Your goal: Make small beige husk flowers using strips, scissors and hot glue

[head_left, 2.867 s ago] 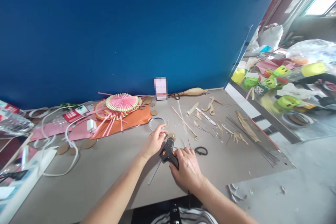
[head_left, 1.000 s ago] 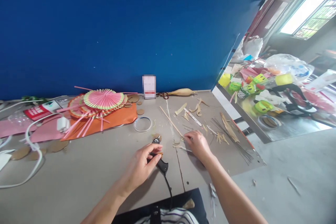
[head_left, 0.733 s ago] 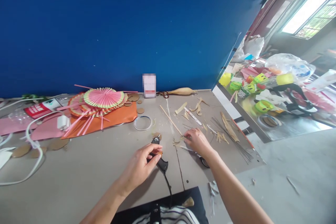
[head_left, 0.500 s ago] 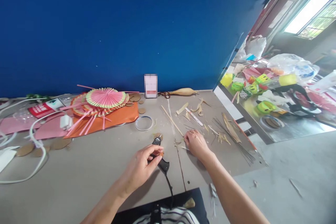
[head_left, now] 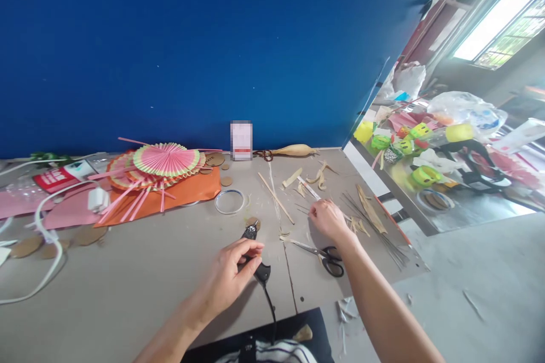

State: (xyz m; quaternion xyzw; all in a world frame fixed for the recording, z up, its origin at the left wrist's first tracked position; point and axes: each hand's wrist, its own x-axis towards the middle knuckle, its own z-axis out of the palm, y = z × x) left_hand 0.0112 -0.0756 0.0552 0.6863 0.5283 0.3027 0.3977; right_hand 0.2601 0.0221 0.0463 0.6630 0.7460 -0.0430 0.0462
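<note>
My left hand (head_left: 236, 264) is closed around a black hot glue gun (head_left: 263, 273), nozzle pointing away from me and cord running down toward my lap. A small brown wooden disc (head_left: 254, 222) lies by its tip. Farther right, my right hand (head_left: 328, 220) rests low over the table with fingers curled together; whatever they may pinch is hidden. A slim white stick (head_left: 310, 188) reaches up to its knuckles, and thin dark wires lie by the fingertips. Scissors (head_left: 332, 261) with black handles lie below this hand, partly behind the forearm.
Pink and green paper fans (head_left: 168, 159) lie on orange paper (head_left: 196, 195) at left, near a white cable (head_left: 40, 227). A ring of tape (head_left: 230, 202) sits mid-table. Dried husk strips (head_left: 371, 210) and wires (head_left: 389, 247) spread at right. Behind stands a blue panel (head_left: 213, 51).
My right hand has moved right and slightly forward, and the scissors beneath it now show. My left hand still holds the glue gun in about the same place. The view has shifted slightly.
</note>
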